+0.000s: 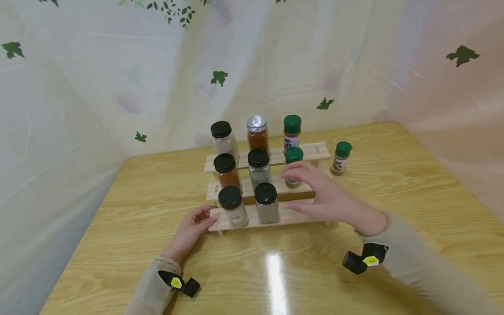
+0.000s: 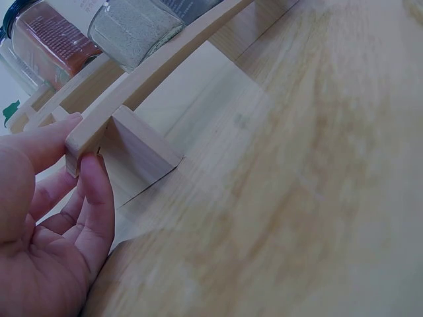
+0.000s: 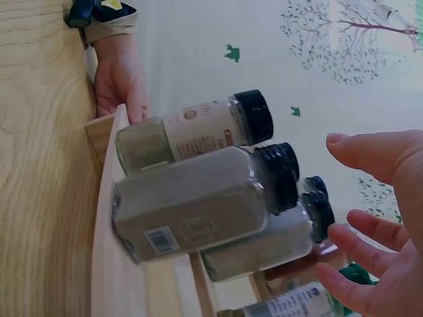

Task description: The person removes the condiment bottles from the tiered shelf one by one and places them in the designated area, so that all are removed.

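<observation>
Rack: stepped wooden spice rack (image 1: 311,152) on table (image 1: 393,197); eight jars shelved
Outlier: green-capped jar (image 1: 340,158) on table beside rack's right end; likely left to place
Left hand (image 1: 190,229): thumb and fingers pinch bottom step's left end
Right hand (image 1: 328,197): fingers spread, empty, hovering before middle-step green-capped bottle (image 1: 293,166)

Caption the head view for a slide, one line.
Left hand holds the end of a three-tier wooden spice rack while the open right hand hovers by a green-capped jar on the middle tier.
</observation>
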The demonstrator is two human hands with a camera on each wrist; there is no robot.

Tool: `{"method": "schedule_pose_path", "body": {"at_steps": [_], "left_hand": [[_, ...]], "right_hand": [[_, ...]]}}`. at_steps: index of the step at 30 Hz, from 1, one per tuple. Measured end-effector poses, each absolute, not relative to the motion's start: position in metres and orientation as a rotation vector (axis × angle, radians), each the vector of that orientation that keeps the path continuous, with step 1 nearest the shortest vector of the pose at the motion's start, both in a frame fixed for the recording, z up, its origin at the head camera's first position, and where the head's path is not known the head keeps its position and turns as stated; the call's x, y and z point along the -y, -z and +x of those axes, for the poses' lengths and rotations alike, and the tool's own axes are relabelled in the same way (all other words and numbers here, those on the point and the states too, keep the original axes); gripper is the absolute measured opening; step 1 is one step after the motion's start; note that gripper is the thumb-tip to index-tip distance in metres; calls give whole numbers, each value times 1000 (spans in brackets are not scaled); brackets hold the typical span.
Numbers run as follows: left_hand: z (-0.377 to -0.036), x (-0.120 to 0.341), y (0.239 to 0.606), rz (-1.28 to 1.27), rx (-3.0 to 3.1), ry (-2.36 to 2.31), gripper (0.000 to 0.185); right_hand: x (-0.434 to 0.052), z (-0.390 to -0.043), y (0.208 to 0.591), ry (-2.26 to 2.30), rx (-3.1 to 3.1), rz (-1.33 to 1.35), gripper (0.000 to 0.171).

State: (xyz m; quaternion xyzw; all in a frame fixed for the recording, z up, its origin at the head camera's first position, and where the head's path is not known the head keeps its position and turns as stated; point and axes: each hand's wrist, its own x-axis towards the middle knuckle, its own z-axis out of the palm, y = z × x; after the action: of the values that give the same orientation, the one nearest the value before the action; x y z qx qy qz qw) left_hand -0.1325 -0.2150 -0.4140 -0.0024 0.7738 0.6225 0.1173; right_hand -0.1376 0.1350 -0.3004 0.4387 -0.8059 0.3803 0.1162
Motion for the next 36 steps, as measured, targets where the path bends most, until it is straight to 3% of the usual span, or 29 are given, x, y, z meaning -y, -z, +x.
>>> {"method": "schedule_pose_path", "body": {"at_steps": [23, 36], "left_hand": [[-134, 215, 415, -9, -2262, -1826, 42], [-133, 215, 415, -9, -2253, -1827, 41]], "right_hand": [[-106, -136, 335, -1182, 2533, 1194, 52], [-103, -137, 350, -1297, 2560, 1156, 60]]}}
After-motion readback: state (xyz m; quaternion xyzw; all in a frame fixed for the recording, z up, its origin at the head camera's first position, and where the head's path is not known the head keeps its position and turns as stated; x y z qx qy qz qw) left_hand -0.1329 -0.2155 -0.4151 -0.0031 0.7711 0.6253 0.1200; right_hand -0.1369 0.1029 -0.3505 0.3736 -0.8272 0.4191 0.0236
